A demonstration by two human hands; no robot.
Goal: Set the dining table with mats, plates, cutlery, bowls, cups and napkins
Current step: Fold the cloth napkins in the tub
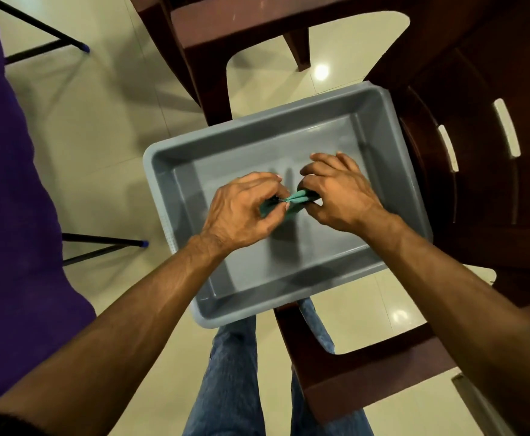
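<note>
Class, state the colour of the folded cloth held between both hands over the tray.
Teal green: the folded cloth, seen in the head view, above the grey tray.

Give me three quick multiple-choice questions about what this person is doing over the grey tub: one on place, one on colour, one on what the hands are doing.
1. Where does the grey tub rest?
A. on a brown chair
B. on a shelf
C. in a sink

2. What colour is the folded cloth?
A. red
B. teal green
C. white

3. What are the left hand and right hand doing?
A. hanging idle
B. both pinching the cloth
C. lifting the tub

Answers: 1 A, the brown chair shows beneath it; 2 B, green shows between the fingers; 3 B, both hands' fingers close on it.
</note>
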